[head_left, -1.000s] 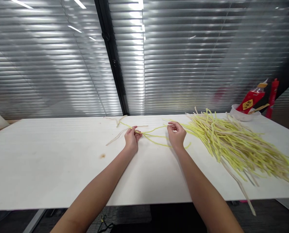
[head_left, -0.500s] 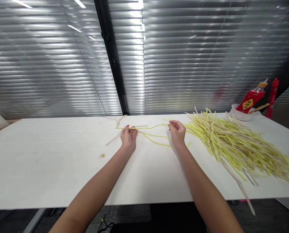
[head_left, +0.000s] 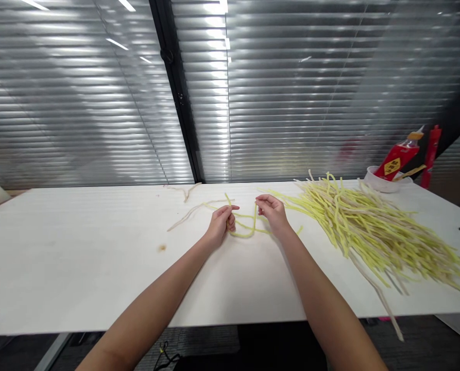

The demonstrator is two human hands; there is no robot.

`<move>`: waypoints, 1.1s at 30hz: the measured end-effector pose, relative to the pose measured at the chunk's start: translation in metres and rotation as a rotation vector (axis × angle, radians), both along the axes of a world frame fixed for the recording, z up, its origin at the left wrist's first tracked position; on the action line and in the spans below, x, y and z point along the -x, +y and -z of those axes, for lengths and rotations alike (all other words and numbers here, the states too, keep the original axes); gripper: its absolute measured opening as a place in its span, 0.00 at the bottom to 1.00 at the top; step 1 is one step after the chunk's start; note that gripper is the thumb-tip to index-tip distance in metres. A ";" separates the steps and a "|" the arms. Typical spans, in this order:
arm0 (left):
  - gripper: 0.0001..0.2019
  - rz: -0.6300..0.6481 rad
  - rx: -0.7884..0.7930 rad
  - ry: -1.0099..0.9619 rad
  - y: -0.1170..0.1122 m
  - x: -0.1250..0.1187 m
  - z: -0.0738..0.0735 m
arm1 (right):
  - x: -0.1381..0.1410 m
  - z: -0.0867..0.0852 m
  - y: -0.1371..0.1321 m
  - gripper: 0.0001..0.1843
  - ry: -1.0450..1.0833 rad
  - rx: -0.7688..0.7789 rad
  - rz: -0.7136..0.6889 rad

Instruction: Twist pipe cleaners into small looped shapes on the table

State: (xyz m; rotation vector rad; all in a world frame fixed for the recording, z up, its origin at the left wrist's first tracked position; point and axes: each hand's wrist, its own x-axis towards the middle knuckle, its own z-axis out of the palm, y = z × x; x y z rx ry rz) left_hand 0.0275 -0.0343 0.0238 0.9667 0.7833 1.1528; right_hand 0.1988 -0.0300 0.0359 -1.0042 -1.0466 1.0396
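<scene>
A yellow fuzzy pipe cleaner (head_left: 243,236) hangs in a U-shaped sag between my two hands. My left hand (head_left: 220,225) is closed on one end, whose tip sticks up above the fingers. Thumb and fingertips of my right hand (head_left: 273,211) pinch the other end, from which the stem drops nearly straight down. More yellow pipe cleaners lie on the white table just behind and beneath the hands, partly hidden by them; one end (head_left: 300,230) shows right of my right wrist. A pale beige pipe cleaner (head_left: 181,220) lies left of my left hand.
A big loose pile of yellow and beige pipe cleaners (head_left: 376,232) spreads over the right side of the white table (head_left: 79,257). One beige piece (head_left: 386,309) overhangs the front edge. Behind stand a clear bowl (head_left: 384,183) and a red bottle (head_left: 397,158). Window blinds back the table.
My hands have come closer together, the left moving right and slightly nearer, the right moving left. The pipe cleaner, stretched nearly level before, now sags in a U.
</scene>
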 end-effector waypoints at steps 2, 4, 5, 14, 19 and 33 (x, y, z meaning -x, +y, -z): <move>0.15 0.075 0.020 0.042 -0.006 -0.003 -0.001 | 0.002 0.001 -0.001 0.14 -0.047 -0.010 -0.088; 0.16 0.129 0.031 0.089 -0.010 -0.004 -0.003 | 0.004 0.002 -0.003 0.15 -0.074 -0.021 -0.150; 0.16 0.150 0.033 0.110 -0.012 -0.004 -0.004 | 0.005 0.003 -0.003 0.15 -0.080 -0.023 -0.169; 0.17 0.241 0.040 0.176 -0.017 -0.005 -0.007 | 0.006 0.001 -0.007 0.15 -0.078 -0.023 -0.269; 0.17 0.270 0.040 0.176 -0.019 -0.004 -0.008 | 0.008 -0.002 -0.010 0.13 0.013 -0.009 -0.368; 0.16 0.371 0.010 0.217 -0.021 -0.002 -0.011 | 0.007 -0.001 -0.009 0.12 0.054 -0.018 -0.454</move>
